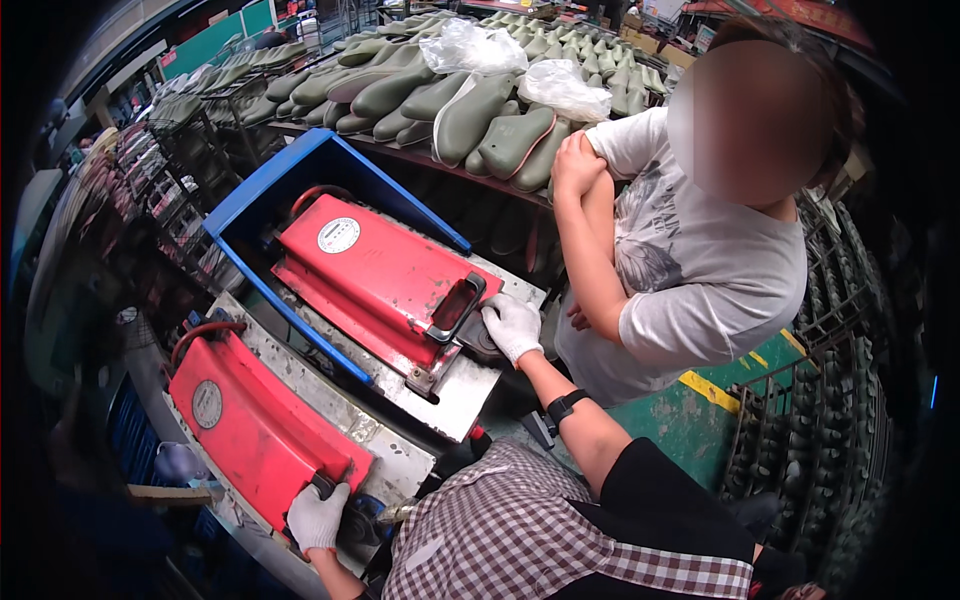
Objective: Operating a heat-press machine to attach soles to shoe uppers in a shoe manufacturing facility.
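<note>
Two long red metal covers sit side by side on a metal-topped machine, each with a round pale label. At the near end of the left red cover [262, 440], my left hand [316, 516], in a white knit glove, is closed around its black handle [322, 484]. My right hand [513, 328], gloved alike, is at the near end of the right red cover [375, 270]. Its fingers curl down by a dark grey piece [482, 336], beside the black loop handle [458, 306]. The fingertips are partly hidden, and what they hold cannot be made out.
A blue open-fronted hood [268, 172] surrounds the far part of the right cover. Behind it, many olive-green shoes [455, 120] and clear plastic bags [472, 47] fill a bench. At my right stands another person [700, 255], arms crossed. Racks [815, 450] line the right side.
</note>
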Demonstrator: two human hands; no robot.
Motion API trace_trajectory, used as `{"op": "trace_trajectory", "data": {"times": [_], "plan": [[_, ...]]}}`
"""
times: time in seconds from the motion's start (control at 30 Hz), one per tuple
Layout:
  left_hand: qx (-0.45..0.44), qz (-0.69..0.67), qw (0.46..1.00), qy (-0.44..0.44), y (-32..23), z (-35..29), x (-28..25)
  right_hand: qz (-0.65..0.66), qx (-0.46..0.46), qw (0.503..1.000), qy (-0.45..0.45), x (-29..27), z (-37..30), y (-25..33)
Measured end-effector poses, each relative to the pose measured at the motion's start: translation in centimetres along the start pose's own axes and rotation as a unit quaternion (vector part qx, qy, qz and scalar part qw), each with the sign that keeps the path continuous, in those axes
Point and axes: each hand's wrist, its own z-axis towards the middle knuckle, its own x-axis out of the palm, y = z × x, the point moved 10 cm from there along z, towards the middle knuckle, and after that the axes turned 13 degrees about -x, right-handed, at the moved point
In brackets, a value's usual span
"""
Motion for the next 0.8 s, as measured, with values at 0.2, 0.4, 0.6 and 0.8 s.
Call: {"op": "trace_trajectory", "data": {"times": [0.2, 0.4, 0.6, 0.8], "plan": [[0.022, 0.035, 0.999, 0.004, 0.0, 0.2, 0.5, 0.317, 0.065, 0.941, -0.102, -0.9, -2.1, 4.6], [0.016, 0.032, 0.999, 0.023, -0.7, -0.5, 0.1, 0.416, -0.194, 0.808, 0.369, 5.0, -12.5, 24.0], [0.04, 0.019, 0.999, 0.01, -0.8, -0.8, -0.2, 0.33, -0.18, 0.67, 0.64, 9.0, -22.7, 30.3], [0.064, 0.019, 0.998, -0.001, -0.6, -0.9, -0.2, 0.235, -0.162, 0.645, 0.709, 13.2, -25.6, 29.7]]}}
